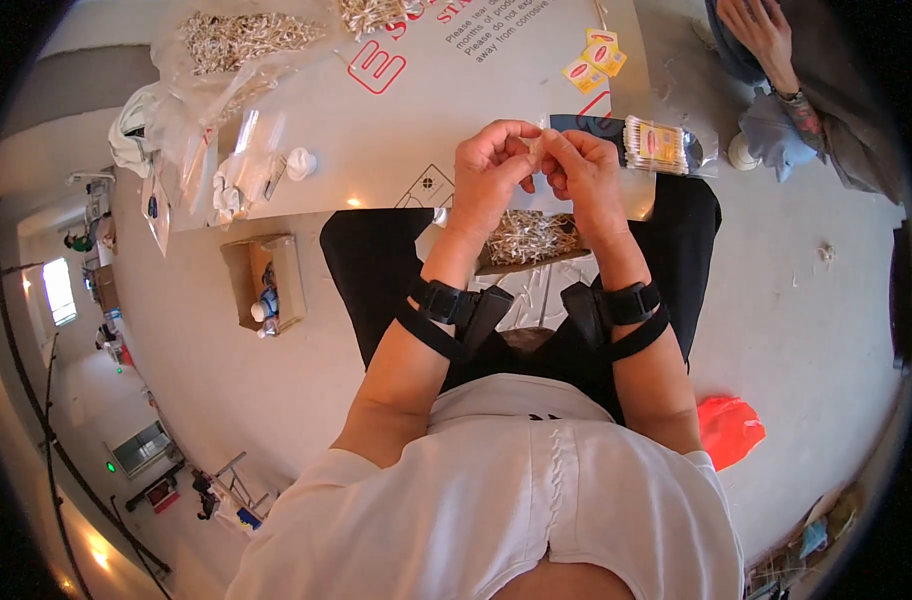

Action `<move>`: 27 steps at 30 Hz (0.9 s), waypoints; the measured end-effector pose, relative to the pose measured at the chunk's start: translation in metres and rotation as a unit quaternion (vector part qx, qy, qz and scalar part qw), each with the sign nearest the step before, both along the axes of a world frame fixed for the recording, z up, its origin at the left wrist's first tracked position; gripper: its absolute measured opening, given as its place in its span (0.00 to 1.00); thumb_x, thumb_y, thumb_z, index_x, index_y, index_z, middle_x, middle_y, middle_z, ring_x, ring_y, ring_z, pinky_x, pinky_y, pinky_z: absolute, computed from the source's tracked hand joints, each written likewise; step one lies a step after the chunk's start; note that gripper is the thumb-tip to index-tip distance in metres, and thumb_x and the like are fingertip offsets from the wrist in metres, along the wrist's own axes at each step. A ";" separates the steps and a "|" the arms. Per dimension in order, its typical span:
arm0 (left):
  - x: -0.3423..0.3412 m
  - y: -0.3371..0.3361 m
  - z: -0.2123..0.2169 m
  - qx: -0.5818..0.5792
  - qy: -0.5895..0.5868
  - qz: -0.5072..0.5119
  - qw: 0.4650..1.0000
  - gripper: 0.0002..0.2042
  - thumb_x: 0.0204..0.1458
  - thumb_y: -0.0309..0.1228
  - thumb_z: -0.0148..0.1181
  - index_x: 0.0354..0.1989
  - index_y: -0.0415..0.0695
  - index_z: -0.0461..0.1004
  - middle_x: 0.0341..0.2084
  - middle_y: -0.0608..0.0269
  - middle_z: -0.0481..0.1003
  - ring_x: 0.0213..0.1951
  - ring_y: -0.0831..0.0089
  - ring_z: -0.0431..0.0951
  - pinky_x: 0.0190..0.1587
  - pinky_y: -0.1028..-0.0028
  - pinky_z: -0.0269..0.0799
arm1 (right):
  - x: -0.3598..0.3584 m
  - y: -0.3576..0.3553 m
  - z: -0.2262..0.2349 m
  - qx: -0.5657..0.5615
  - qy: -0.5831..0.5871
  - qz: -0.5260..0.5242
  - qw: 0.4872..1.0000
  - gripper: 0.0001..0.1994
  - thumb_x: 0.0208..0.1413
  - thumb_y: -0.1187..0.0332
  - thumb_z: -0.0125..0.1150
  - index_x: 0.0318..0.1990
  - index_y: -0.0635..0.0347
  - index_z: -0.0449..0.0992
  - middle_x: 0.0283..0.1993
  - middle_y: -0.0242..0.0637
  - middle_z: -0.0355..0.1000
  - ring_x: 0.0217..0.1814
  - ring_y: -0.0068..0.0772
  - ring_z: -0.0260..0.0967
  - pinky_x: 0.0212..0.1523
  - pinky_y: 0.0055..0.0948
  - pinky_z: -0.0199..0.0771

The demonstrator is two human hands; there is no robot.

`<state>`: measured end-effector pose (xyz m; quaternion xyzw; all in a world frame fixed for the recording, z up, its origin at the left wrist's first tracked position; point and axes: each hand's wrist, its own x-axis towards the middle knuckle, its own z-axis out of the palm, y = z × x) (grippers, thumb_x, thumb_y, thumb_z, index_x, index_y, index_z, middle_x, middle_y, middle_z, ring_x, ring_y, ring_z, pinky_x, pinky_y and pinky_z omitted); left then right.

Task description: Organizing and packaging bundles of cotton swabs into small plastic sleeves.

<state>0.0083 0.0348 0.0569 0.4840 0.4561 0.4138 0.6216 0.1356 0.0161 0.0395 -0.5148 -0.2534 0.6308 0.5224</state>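
My left hand (491,165) and my right hand (584,170) meet above my lap, fingertips pinched together on a small clear packet (538,150) of cotton swabs. Both wrists wear black straps. Below the hands a shallow tray (566,258) heaped with loose white cotton swabs rests on my black-trousered thighs. A filled clear bag of cotton swabs (656,143) lies just right of my right hand on a flattened cardboard sheet (396,130).
Several small yellow labels (596,58) lie on the cardboard's far side. Clear bags of swabs (241,40) and crumpled plastic (241,185) sit at the left. A small open carton (266,282) stands on the floor. Another person's hand (761,30) is upper right. Orange bag (728,428) lower right.
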 end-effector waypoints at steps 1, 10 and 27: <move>0.000 0.000 -0.001 -0.001 0.000 0.000 1.000 0.07 0.48 0.22 0.57 0.36 0.36 0.72 0.18 0.67 0.72 0.20 0.83 0.69 0.21 0.82 0.65 | 0.000 0.000 0.000 -0.001 0.000 0.000 1.000 0.14 0.54 0.63 0.55 0.21 0.61 0.71 0.16 0.26 0.64 0.13 0.11 0.54 0.11 0.15 0.50; -0.001 0.002 0.001 -0.005 0.018 -0.015 1.000 0.08 0.49 0.23 0.53 0.37 0.36 0.71 0.22 0.65 0.72 0.23 0.79 0.71 0.24 0.80 0.68 | 0.002 0.001 -0.002 -0.017 0.030 0.001 0.999 0.13 0.56 0.65 0.52 0.21 0.61 0.71 0.17 0.26 0.64 0.14 0.13 0.53 0.13 0.16 0.50; 0.002 0.007 0.000 -0.015 0.092 -0.019 0.995 0.04 0.49 0.26 0.57 0.27 0.39 0.71 0.19 0.66 0.73 0.19 0.82 0.69 0.20 0.81 0.65 | 0.006 0.000 -0.001 -0.001 0.009 0.008 1.000 0.15 0.54 0.64 0.55 0.19 0.61 0.71 0.15 0.26 0.63 0.14 0.13 0.54 0.13 0.16 0.50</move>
